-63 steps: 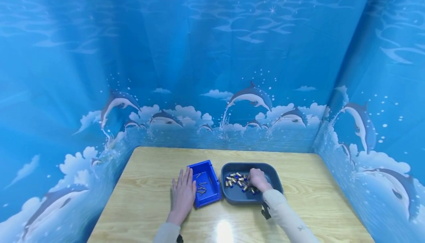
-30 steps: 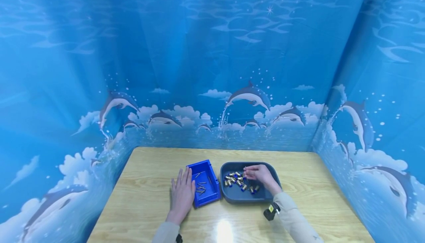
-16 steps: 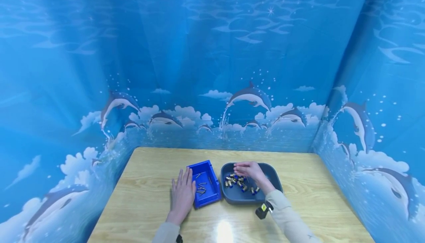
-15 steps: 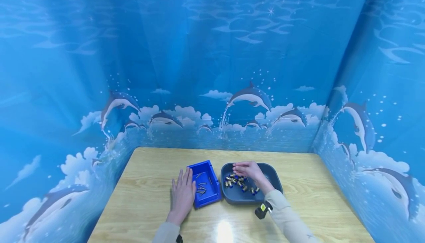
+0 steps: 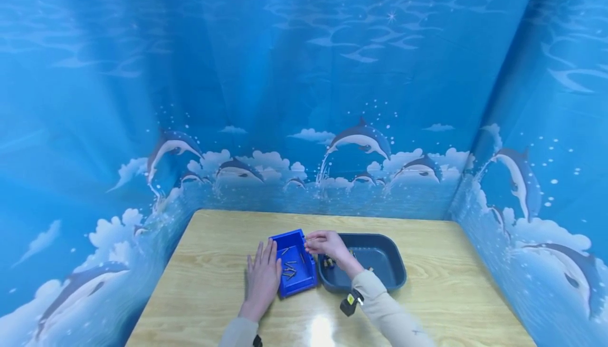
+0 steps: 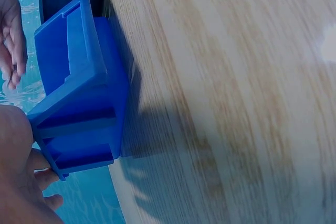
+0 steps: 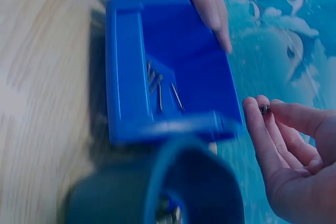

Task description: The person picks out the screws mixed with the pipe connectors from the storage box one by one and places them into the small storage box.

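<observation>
My right hand point(image 5: 331, 245) is above the gap between the blue bin point(image 5: 299, 287) and the dark grey tub point(image 5: 390, 265). Thumb and fingertips pinch a small metal screw point(image 7: 264, 109), seen end-on in the right wrist view. Several slim metal screws point(image 7: 157, 84) lie loose on the floor of the bin. My left hand point(image 5: 263, 283) rests along the bin's left wall with its fingers straight; in the left wrist view the palm touches the rim. Part of the tub's contents is hidden beneath my right hand and forearm.
Brass-coloured fittings with blue ends point(image 5: 329, 261) show at the tub's left side. Bin and tub stand side by side on a wooden table point(image 5: 214, 241). A blue curtain point(image 5: 304, 99) with dolphins hangs behind and at both sides.
My right hand has risen from among the fittings in the tub and moved left to the bin's right edge, with the screw between its fingertips. The left hand has stayed on the bin.
</observation>
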### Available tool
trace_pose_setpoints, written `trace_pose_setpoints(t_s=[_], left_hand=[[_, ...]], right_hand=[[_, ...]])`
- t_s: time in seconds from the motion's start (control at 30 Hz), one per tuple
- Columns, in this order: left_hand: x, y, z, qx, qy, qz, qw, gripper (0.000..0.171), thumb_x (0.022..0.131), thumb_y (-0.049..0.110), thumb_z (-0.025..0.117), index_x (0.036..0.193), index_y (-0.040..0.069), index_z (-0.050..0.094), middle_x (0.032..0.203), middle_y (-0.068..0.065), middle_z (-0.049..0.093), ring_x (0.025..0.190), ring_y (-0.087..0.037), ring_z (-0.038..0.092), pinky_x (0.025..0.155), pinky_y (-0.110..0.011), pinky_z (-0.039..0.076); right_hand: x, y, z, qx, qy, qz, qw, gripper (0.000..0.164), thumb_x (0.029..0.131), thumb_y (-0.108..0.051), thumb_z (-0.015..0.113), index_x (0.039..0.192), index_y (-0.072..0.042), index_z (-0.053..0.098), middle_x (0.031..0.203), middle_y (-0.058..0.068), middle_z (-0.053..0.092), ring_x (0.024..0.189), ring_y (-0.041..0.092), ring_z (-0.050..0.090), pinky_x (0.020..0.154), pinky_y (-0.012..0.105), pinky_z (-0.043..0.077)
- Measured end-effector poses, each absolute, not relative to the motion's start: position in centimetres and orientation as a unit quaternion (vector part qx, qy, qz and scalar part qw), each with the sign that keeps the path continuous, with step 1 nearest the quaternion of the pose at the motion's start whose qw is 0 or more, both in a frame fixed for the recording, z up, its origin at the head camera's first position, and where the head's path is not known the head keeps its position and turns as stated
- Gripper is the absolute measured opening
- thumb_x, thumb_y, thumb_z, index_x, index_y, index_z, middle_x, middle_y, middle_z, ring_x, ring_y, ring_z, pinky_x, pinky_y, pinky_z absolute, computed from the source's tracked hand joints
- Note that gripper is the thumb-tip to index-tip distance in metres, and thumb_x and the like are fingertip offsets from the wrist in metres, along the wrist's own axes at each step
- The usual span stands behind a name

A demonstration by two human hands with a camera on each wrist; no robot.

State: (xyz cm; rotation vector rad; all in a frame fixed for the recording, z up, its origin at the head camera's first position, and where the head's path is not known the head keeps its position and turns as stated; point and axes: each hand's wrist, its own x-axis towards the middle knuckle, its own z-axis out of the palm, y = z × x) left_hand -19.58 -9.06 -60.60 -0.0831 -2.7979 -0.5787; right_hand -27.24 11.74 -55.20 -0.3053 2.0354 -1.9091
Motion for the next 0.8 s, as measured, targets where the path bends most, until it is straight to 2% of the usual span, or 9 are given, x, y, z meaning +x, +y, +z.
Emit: trace_pose_setpoints(t_s=[0.23,0.33,0.43,0.5,0.6,0.67,0.8], left_hand=[[-19.6,-9.1,-60.6,-0.036,-0.966,-0.2,0.161,0.054,0.104,0.025,0.053,0.152,0.003,0.044,0.16,-0.014,0.04,0.15,-0.04,0.029,0.117,-0.071,0.024],[-19.7,-9.0,-60.7,-0.036,-0.966,-0.2,0.163,0.053,0.105,0.025,0.053,0.152,0.003,0.044,0.16,-0.014,0.039,0.15,-0.04,0.028,0.117,-0.071,0.024],[-19.7,-9.0,-60.8,-0.036,-0.965,-0.2,0.167,0.054,0.104,0.025,0.054,0.152,0.003,0.044,0.16,-0.014,0.039,0.15,-0.04,0.027,0.116,-0.071,0.024],[-19.7,-9.0,-60.9,-0.037,-0.964,-0.201,0.172,0.053,0.104,0.025,0.055,0.151,0.002,0.045,0.159,-0.015,0.04,0.15,-0.041,0.028,0.116,-0.071,0.024],[-19.8,-9.0,-60.9,-0.036,-0.964,-0.2,0.173,0.053,0.104,0.025,0.055,0.151,0.002,0.045,0.159,-0.014,0.04,0.149,-0.041,0.03,0.116,-0.071,0.024],[-19.8,-9.0,-61.0,-0.035,-0.965,-0.198,0.171,0.053,0.104,0.025,0.055,0.151,0.003,0.045,0.159,-0.014,0.04,0.149,-0.04,0.03,0.116,-0.071,0.024],[-19.8,-9.1,-61.0,-0.031,-0.967,-0.191,0.164,0.053,0.105,0.026,0.053,0.152,0.004,0.044,0.16,-0.013,0.039,0.15,-0.039,0.03,0.117,-0.07,0.024]], right_hand=[[-26.8,8.1,-55.7,-0.144,0.739,-0.641,0.149,0.024,0.094,0.008,0.064,0.113,0.022,0.064,0.105,0.037,0.069,0.089,0.037,0.075,0.082,0.044,0.063],[-26.7,7.2,-56.1,-0.189,0.792,-0.572,0.1,0.016,0.088,0.008,0.068,0.103,0.015,0.071,0.092,0.028,0.073,0.077,0.027,0.076,0.073,0.036,0.065],[-27.0,6.7,-57.3,-0.253,0.854,-0.454,0.011,0.008,0.085,0.0,0.073,0.092,0.0,0.077,0.079,0.007,0.076,0.067,0.008,0.07,0.065,0.023,0.06],[-26.9,6.3,-57.5,-0.281,0.884,-0.371,-0.041,0.007,0.082,-0.002,0.075,0.087,-0.006,0.078,0.076,-0.002,0.074,0.065,0.003,0.064,0.063,0.02,0.055],[-26.6,5.6,-57.7,-0.304,0.905,-0.287,-0.079,0.007,0.081,-0.003,0.075,0.085,-0.008,0.078,0.076,-0.002,0.074,0.069,0.007,0.065,0.066,0.022,0.055],[-26.0,4.9,-57.1,-0.303,0.916,-0.25,-0.078,0.007,0.081,0.0,0.076,0.084,-0.005,0.077,0.077,0.003,0.075,0.072,0.013,0.069,0.068,0.025,0.058],[-25.9,4.2,-57.8,-0.317,0.924,-0.187,-0.1,0.007,0.082,-0.002,0.077,0.079,-0.009,0.078,0.076,0.001,0.075,0.072,0.015,0.072,0.065,0.025,0.059]])
